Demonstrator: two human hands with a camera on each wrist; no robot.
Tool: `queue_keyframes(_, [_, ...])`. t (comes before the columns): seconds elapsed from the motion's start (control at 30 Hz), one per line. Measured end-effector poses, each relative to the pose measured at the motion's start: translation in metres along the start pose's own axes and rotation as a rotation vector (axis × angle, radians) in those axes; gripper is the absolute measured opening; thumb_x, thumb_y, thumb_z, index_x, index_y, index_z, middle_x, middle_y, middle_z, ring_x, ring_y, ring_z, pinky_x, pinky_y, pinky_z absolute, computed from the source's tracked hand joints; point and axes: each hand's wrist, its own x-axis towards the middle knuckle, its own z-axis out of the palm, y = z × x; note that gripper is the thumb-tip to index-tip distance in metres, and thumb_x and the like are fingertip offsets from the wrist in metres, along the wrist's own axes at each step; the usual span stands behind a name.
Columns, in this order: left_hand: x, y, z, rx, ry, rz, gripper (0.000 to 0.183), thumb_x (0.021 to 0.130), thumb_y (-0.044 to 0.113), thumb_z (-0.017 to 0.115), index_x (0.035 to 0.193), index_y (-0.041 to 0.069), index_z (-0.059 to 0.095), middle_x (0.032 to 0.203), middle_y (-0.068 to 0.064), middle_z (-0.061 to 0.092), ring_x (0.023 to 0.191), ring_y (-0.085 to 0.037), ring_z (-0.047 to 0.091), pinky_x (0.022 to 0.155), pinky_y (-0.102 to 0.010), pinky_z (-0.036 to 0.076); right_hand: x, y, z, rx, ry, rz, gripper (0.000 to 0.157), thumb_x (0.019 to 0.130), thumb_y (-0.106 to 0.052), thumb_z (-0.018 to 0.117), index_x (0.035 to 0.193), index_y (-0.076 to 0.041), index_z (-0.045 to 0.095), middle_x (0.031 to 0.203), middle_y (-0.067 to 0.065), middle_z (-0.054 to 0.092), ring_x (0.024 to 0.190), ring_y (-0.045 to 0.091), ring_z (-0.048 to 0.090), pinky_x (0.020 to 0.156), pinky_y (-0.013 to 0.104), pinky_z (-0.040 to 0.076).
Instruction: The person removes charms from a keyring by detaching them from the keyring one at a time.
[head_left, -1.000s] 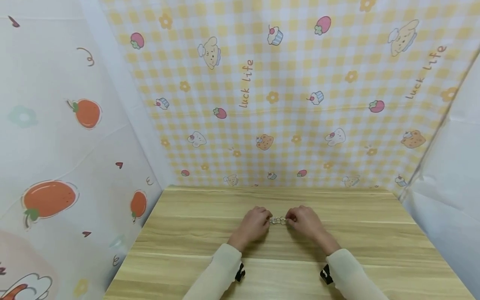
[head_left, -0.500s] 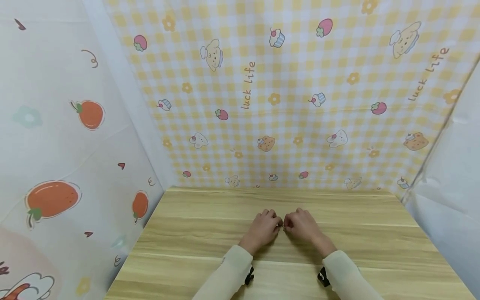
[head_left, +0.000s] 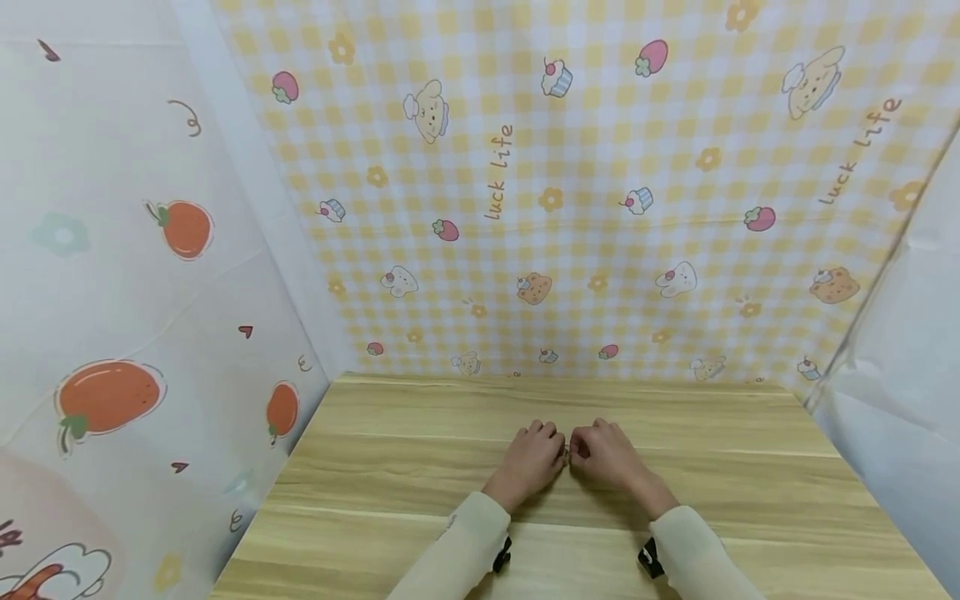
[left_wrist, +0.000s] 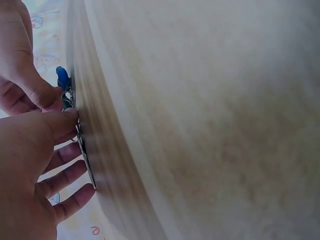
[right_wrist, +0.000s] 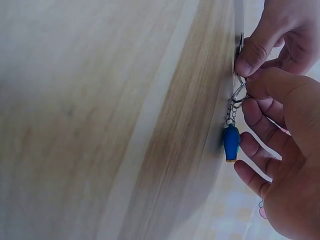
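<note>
Via my feed: right hand (right_wrist: 295, 135) pinches a key ring (right_wrist: 234, 95), blue charm (right_wrist: 231, 142) chained to it, at the desk (head_left: 420, 417) surface. Left hand (left_wrist: 30, 160), just beside, pinches a thin metal piece (left_wrist: 86, 159) — possibly a key, poorly seen. I judge ring-working in hand; next calls for steady opposing pinches.

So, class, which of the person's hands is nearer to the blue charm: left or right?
The right. The right hand has its lower fingers just beside the blue charm, perhaps touching it; the left hand is farther off, past the metal ring.
</note>
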Motion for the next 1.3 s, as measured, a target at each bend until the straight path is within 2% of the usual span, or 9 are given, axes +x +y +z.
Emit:
queue_keyframes(0.27, [0.003, 0.002, 0.005, 0.041, -0.015, -0.011, 0.015, 0.107, 0.032, 0.065, 0.110, 0.019, 0.073, 0.108, 0.004, 0.069, 0.102, -0.017, 0.061, 0.085, -0.033, 0.055, -0.001, 0.001, 0.000, 0.012, -0.004, 0.024, 0.019, 0.087, -0.010, 0.077, 0.077, -0.023, 0.067, 0.069, -0.014, 0.057, 0.070, 0.007, 0.043, 0.074, 0.032, 0.040])
queue_keyframes(0.43, [0.002, 0.003, -0.001, 0.039, -0.015, -0.016, 0.016, 0.107, 0.032, 0.064, 0.106, 0.019, 0.074, 0.107, 0.004, 0.069, 0.100, -0.016, 0.061, 0.086, -0.034, 0.055, 0.000, 0.001, 0.000, 0.062, -0.029, 0.067, 0.021, 0.089, -0.011, 0.076, 0.078, -0.025, 0.065, 0.070, -0.015, 0.056, 0.071, 0.007, 0.042, 0.076, 0.031, 0.038])
queue_keyframes(0.57, [0.003, 0.002, -0.001, 0.006, 0.013, -0.024, 0.016, 0.105, 0.031, 0.066, 0.102, 0.019, 0.076, 0.102, 0.005, 0.071, 0.094, -0.015, 0.062, 0.082, -0.033, 0.054, 0.000, 0.000, 0.000, 0.101, -0.033, 0.087, 0.021, 0.091, -0.010, 0.075, 0.081, -0.024, 0.065, 0.072, -0.014, 0.057, 0.071, 0.007, 0.043, 0.076, 0.030, 0.037])
queue_keyframes(0.83, [0.000, -0.006, 0.001, -0.149, 0.083, -0.051, 0.007, 0.099, 0.023, 0.071, 0.096, 0.017, 0.076, 0.091, 0.007, 0.071, 0.084, -0.012, 0.060, 0.075, -0.027, 0.048, 0.002, 0.000, 0.000, 0.151, -0.022, 0.115, 0.011, 0.093, -0.009, 0.074, 0.090, -0.017, 0.067, 0.078, -0.010, 0.059, 0.072, 0.008, 0.047, 0.071, 0.026, 0.040])
queue_keyframes(1.07, [-0.002, -0.010, -0.002, -0.251, 0.161, -0.033, 0.005, 0.094, 0.016, 0.073, 0.089, 0.017, 0.072, 0.085, 0.006, 0.070, 0.080, -0.010, 0.061, 0.073, -0.024, 0.047, 0.004, 0.001, -0.002, 0.269, -0.022, 0.157, 0.006, 0.093, -0.007, 0.071, 0.094, -0.011, 0.068, 0.082, -0.006, 0.063, 0.074, 0.007, 0.053, 0.067, 0.023, 0.047])
queue_keyframes(1.17, [-0.002, -0.012, -0.003, -0.340, 0.151, -0.069, 0.006, 0.093, 0.015, 0.075, 0.088, 0.016, 0.071, 0.084, 0.005, 0.069, 0.078, -0.010, 0.060, 0.077, -0.026, 0.050, 0.005, 0.000, -0.004, 0.330, -0.021, 0.176, 0.006, 0.094, -0.006, 0.070, 0.096, -0.011, 0.067, 0.083, -0.005, 0.063, 0.073, 0.007, 0.054, 0.065, 0.023, 0.047])
queue_keyframes(1.3, [-0.002, -0.013, -0.005, -0.471, 0.112, -0.144, 0.004, 0.098, 0.017, 0.073, 0.095, 0.015, 0.074, 0.089, 0.005, 0.072, 0.083, -0.009, 0.060, 0.080, -0.026, 0.052, 0.006, -0.001, -0.006, 0.400, -0.002, 0.193, 0.006, 0.096, -0.006, 0.069, 0.097, -0.011, 0.066, 0.084, -0.004, 0.064, 0.073, 0.009, 0.055, 0.063, 0.024, 0.047])
